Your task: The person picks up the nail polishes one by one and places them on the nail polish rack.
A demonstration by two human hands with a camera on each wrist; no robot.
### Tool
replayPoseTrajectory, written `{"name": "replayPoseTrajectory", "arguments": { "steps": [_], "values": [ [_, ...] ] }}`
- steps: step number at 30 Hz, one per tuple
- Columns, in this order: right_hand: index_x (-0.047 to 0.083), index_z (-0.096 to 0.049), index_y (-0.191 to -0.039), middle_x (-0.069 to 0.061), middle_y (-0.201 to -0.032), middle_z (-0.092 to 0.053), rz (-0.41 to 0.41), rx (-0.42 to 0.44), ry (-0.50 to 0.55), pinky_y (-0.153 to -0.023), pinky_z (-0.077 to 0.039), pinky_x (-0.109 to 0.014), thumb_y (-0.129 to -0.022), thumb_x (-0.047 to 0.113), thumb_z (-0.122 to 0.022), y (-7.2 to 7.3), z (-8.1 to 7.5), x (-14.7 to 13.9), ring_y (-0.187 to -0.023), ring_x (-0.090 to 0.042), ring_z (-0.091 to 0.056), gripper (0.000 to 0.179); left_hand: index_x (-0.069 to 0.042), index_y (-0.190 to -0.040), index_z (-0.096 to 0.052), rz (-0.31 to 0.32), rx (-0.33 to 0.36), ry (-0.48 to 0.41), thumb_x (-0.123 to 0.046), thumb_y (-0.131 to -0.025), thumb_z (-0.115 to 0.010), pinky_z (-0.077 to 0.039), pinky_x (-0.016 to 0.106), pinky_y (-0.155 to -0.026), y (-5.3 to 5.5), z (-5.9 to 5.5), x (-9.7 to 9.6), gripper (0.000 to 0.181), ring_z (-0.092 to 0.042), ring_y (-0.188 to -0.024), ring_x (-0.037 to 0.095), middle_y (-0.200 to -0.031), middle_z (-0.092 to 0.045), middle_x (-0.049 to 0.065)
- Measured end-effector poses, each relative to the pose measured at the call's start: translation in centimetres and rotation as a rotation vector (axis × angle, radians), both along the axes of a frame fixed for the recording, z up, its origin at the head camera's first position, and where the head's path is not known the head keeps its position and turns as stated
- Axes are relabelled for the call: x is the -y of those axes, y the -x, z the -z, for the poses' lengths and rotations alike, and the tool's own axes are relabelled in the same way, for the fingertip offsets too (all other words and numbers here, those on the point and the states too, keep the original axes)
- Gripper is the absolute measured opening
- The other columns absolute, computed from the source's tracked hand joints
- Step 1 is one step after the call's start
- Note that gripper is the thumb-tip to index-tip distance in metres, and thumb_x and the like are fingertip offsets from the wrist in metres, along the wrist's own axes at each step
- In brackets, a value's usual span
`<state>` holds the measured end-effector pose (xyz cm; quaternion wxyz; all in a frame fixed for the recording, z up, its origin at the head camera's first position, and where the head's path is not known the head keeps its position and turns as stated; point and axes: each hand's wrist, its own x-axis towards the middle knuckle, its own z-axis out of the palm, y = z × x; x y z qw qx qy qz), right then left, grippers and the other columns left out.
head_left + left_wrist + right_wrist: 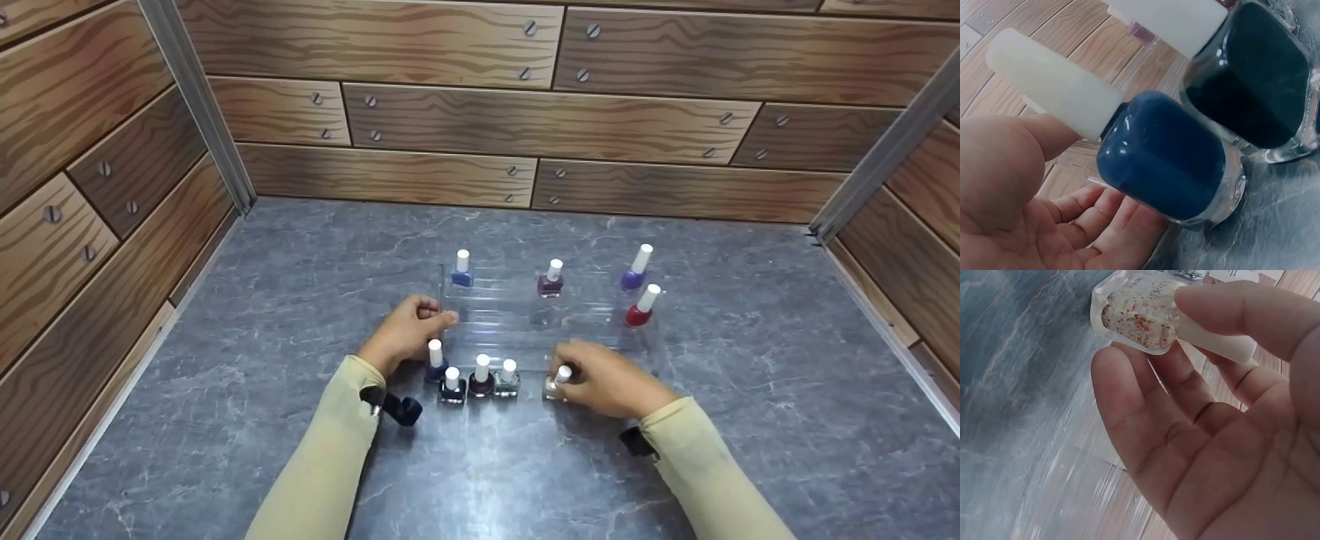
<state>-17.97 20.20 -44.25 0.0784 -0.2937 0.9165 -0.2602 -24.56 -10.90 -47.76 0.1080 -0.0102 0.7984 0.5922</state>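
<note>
Head view spreads a grey marbled counter (pixel 225 375) under a clear, ridged rack (pixel 495 307), the centre of my clock. At nine o'clock the left hand (pixel 405 328) pinches the rack's side edge; a hard tug there could jolt it and topple what stands on it: a blue bottle (pixel 462 277) at ten, a maroon bottle (pixel 551 285) at twelve, a purple bottle (pixel 633 280) at two, a red bottle (pixel 638 315) at three. The right hand (pixel 604 375), between four and five, pinches the glitter bottle (pixel 1137 318) at six, just in front of the rack; whether its base touches the counter, I cannot tell. Between seven and eight, a careless left wrist could knock the navy bottle (pixel 1168 157) into the dark green bottle (pixel 1252 79) near it, then perhaps the black bottle (pixel 481 385) and silvery bottle (pixel 508 385). The held one could slip too, its glass being smooth and the grip, I judge, light. Seen close, it is squarish and thick-walled, its contents pale and milky, with fine dark lettering on the front, an off-white cap (pixel 1216 340) and, smallest of all, scattered red and golden flecks.
</note>
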Motion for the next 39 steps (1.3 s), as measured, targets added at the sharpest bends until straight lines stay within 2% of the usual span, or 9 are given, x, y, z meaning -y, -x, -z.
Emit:
{"name": "replayPoseTrajectory", "arguments": {
  "steps": [6,12,15,19,22,27,32,35,39],
  "values": [
    [0.018,-0.065,-0.097,0.008,-0.097,-0.063,-0.069,0.008,-0.018,-0.084,-0.055,-0.037,-0.094,0.017,-0.076,0.2,-0.1,-0.5,-0.091,-0.012,-0.059,0.012,-0.002,-0.125,-0.055,-0.001,0.008,-0.009,-0.031,-0.095,-0.076,-0.052,0.038,-0.096,-0.1,0.0,0.2,0.047,-0.056,-0.109,0.027,-0.122,-0.056,0.014],
    [0.018,-0.068,-0.103,0.009,-0.101,-0.068,-0.129,0.009,-0.033,-0.085,-0.059,-0.034,-0.093,0.016,-0.076,0.3,-0.6,-1.1,-0.093,-0.011,-0.064,0.013,-0.003,-0.125,-0.055,0.0,0.003,-0.016,-0.032,-0.095,-0.077,-0.051,0.038,-0.096,-0.2,0.1,0.1,0.048,-0.057,-0.107,0.026,-0.121,-0.057,0.014],
    [0.018,-0.069,-0.105,0.009,-0.101,-0.069,-0.115,0.025,0.005,-0.084,-0.059,-0.032,-0.093,0.015,-0.076,0.2,-1.0,-1.2,-0.092,-0.01,-0.064,0.014,-0.002,-0.126,-0.055,0.003,0.002,-0.012,-0.033,-0.095,-0.077,-0.051,0.036,-0.093,-0.2,0.3,0.2,0.048,-0.057,-0.104,0.024,-0.119,-0.058,0.013],
    [0.017,-0.067,-0.107,0.007,-0.102,-0.069,-0.044,0.039,0.102,-0.084,-0.06,-0.029,-0.094,0.01,-0.074,0.3,-1.5,-1.5,-0.094,-0.012,-0.065,0.016,-0.002,-0.126,-0.055,0.009,0.002,-0.014,-0.033,-0.095,-0.077,-0.052,0.036,-0.093,0.0,0.3,0.1,0.049,-0.058,-0.104,0.024,-0.12,-0.058,0.013],
    [0.015,-0.066,-0.106,0.005,-0.103,-0.069,0.008,-0.024,0.196,-0.084,-0.061,-0.029,-0.092,0.007,-0.076,0.5,-1.6,-1.6,-0.093,-0.013,-0.066,0.019,-0.003,-0.127,-0.055,0.008,0.007,-0.02,-0.033,-0.094,-0.077,-0.051,0.037,-0.096,0.0,0.2,0.1,0.049,-0.059,-0.107,0.025,-0.122,-0.058,0.014],
    [0.011,-0.07,-0.105,0.004,-0.101,-0.071,0.086,-0.247,0.344,-0.081,-0.062,-0.031,-0.088,0.004,-0.08,0.9,-1.8,-1.4,-0.09,-0.011,-0.067,0.021,-0.004,-0.127,-0.055,0.007,0.015,-0.024,-0.033,-0.094,-0.078,-0.052,0.038,-0.096,0.2,0.1,0.1,0.05,-0.058,-0.108,0.026,-0.123,-0.058,0.014],
    [0.004,-0.07,-0.109,0.0,-0.1,-0.07,0.166,-0.426,0.473,-0.075,-0.058,-0.022,-0.091,0.002,-0.076,1.1,-2.0,-1.4,-0.086,-0.012,-0.065,0.019,-0.003,-0.126,-0.055,0.004,0.014,-0.035,-0.032,-0.094,-0.077,-0.052,0.037,-0.094,0.1,0.3,0.1,0.048,-0.059,-0.105,0.025,-0.12,-0.059,0.013],
    [0.003,-0.07,-0.111,-0.003,-0.099,-0.07,0.239,-0.474,0.548,-0.065,-0.051,-0.017,-0.093,0.0,-0.073,1.2,-2.0,-1.3,-0.082,-0.012,-0.063,0.018,-0.003,-0.126,-0.055,0.011,0.011,-0.025,-0.033,-0.095,-0.077,-0.052,0.036,-0.095,0.0,0.3,0.0,0.048,-0.058,-0.105,0.024,-0.12,-0.058,0.012],
    [0.0,-0.071,-0.112,-0.008,-0.101,-0.069,0.337,-0.466,0.656,-0.068,-0.052,-0.014,-0.094,-0.002,-0.072,1.8,-1.8,-0.6,-0.085,-0.012,-0.063,0.018,-0.003,-0.126,-0.055,0.007,0.0,-0.027,-0.033,-0.095,-0.076,-0.051,0.037,-0.096,0.0,0.1,0.1,0.047,-0.057,-0.106,0.025,-0.12,-0.058,0.012]
  ]
}}
